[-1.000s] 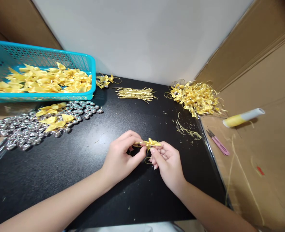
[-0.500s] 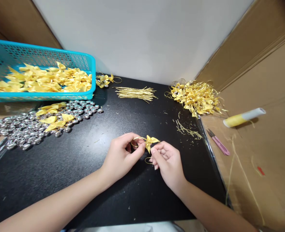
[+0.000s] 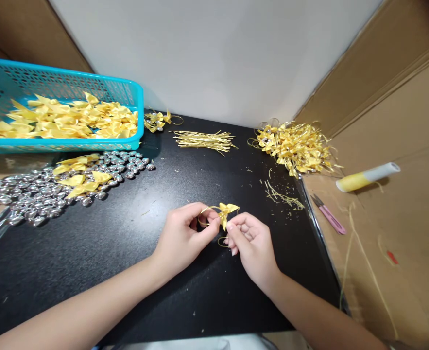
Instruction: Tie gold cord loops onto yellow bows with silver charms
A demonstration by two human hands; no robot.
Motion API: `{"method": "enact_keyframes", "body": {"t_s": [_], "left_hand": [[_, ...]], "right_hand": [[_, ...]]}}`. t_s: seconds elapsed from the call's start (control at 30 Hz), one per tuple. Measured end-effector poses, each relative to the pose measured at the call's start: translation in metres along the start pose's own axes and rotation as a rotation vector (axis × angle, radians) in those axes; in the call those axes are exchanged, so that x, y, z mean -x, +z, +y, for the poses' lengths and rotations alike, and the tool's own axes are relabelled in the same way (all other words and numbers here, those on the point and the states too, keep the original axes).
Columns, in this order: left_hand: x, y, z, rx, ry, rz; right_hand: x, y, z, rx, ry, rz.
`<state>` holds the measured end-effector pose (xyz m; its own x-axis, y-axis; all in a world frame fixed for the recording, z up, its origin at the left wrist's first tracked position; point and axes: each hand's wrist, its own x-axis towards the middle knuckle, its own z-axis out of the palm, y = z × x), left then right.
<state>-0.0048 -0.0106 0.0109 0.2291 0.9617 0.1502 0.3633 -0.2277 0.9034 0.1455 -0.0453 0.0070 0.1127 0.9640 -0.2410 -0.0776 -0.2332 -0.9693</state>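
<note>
A yellow ribbon bow (image 3: 227, 212) with loops of gold wire (image 3: 204, 210) is held between my two hands above the black table (image 3: 185, 301). My left hand (image 3: 190, 228) pinches the bow and its wire loop from the left, thumb against forefinger. From the right, my right hand (image 3: 252, 243) pinches the bow's lower tip between thumb and forefinger. A further thin gold loop shows beside its curled fingers; whether it joins the bow is hidden.
Yellow bows fill a blue basket (image 3: 137, 114) at the back left. Silver bells (image 3: 35, 194) lie before it. A gold wire bundle (image 3: 204, 140), a pile of wired bows (image 3: 294, 146), wire scraps (image 3: 283, 197), pink snips (image 3: 330, 216) and a tube (image 3: 369, 177) lie farther off.
The bow has tilted slightly, with its upper petals a little higher. Both hands keep their pinch and have barely moved.
</note>
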Motion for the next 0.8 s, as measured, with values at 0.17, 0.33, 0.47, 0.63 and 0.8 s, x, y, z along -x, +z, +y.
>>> {"method": "enact_keyframes", "body": {"t_s": [0.17,0.33,0.47,0.63,0.8], "left_hand": [[-0.0002,0.0005,0.0,0.0,0.017,0.01],[-0.0006,0.0002,-0.0003,-0.017,0.04,0.027],[-0.0011,-0.0005,-0.0005,-0.033,0.038,0.021],[-0.0023,-0.0006,0.0001,-0.048,0.052,0.013],[-0.0013,-0.0017,0.0012,-0.062,0.097,0.023]], "right_hand": [[-0.0004,0.0007,0.0,-0.017,0.013,0.0],[0.0001,0.0005,0.0003,-0.027,0.012,0.001],[0.0,0.001,-0.0016,-0.024,0.023,0.004],[0.0,0.0006,-0.0024,-0.021,0.023,0.002],[0.0008,-0.001,0.0007,-0.02,0.001,-0.015]]}}
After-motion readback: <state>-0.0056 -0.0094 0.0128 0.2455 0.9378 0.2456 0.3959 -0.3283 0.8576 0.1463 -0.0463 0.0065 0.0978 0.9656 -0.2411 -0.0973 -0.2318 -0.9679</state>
